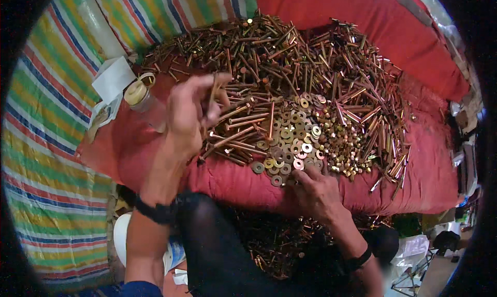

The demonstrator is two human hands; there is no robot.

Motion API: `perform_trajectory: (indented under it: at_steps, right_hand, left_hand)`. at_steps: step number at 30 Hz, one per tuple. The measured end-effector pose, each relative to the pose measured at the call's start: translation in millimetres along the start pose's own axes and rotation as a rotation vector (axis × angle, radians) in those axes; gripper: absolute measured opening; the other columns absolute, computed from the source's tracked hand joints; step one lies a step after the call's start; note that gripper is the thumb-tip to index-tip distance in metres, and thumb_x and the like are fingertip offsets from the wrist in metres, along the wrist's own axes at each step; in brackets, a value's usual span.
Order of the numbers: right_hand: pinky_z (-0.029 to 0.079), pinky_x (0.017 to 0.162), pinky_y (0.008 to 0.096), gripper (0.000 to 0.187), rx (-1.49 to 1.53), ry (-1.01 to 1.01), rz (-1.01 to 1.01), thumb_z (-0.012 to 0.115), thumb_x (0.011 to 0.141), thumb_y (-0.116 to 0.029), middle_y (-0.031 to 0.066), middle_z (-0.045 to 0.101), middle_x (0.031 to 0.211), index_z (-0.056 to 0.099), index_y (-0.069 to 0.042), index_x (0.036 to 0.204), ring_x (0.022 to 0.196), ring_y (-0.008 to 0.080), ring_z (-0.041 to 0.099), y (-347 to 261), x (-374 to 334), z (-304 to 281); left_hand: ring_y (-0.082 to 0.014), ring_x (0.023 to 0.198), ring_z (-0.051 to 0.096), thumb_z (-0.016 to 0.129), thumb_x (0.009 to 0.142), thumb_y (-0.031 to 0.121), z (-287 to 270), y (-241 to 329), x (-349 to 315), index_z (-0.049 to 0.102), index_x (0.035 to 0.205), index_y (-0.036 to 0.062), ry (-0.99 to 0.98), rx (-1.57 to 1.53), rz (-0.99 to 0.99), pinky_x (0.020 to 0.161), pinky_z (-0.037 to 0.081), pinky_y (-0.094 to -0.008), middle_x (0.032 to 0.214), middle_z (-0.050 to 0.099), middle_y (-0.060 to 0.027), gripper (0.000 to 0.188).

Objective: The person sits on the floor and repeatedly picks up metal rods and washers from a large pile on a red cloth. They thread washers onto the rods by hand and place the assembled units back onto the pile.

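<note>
My left hand (196, 103) is raised over the left side of the bolts, smeared by motion. Its fingers are curled round a slim brownish piece that looks like a bolt (213, 89). My right hand (319, 192) is low at the near edge of the washer pile (290, 136), fingers bent down and drawn together among the washers; what is between the fingertips is hidden. Right of the washers is a heap of small brassy nuts (344, 147). Long copper-coloured bolts (240, 123) lie in a row left of the washers.
A large heap of bolts (279, 54) spreads across the back and right of the red padded surface (228, 178). A clear jar with a cream lid (135, 92) stands at the left, beside striped sheeting (57, 126). More metal pieces (274, 245) lie below the front edge.
</note>
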State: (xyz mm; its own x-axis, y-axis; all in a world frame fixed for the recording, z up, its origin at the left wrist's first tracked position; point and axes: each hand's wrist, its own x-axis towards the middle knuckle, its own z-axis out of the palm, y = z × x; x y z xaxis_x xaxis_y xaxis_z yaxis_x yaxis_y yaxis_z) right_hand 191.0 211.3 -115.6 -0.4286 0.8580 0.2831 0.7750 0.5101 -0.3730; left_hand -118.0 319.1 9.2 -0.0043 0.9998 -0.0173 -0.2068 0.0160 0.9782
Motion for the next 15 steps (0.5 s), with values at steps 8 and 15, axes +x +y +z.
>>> perform_trajectory:
  at_steps: [8, 15]
  right_hand:
    - [0.052, 0.061, 0.0377, 0.017, 0.442, 0.019, 0.182, 0.074, 0.089, -0.013, 0.0127, 0.064, 0.076, 0.071, -0.003, 0.102, 0.068, 0.0217, 0.065, -0.6, 7.0, -8.8]
    - [0.046, 0.056, 0.0257, 0.013, 0.7, 0.09, 0.559, 0.076, 0.093, -0.012, 0.002, 0.07, 0.075, 0.073, 0.001, 0.097, 0.063, 0.0072, 0.06, -4.1, -1.3, -40.4]
  left_hand:
    - [-0.0139, 0.069, 0.068, 0.066, 0.101, 0.014, 33.3, -55.0, -91.6, 0.067, 0.126, -0.0086, -0.177, -0.067, -0.304, 0.052, 0.053, -0.0259, 0.093, 0.075, -0.0126, 0.033]
    - [-0.0113, 0.066, 0.069, 0.073, 0.095, 0.01, 71.7, -58.9, -99.0, 0.075, 0.115, -0.0067, -0.32, 0.281, -0.357, 0.051, 0.052, -0.0245, 0.089, 0.078, -0.0125, 0.026]
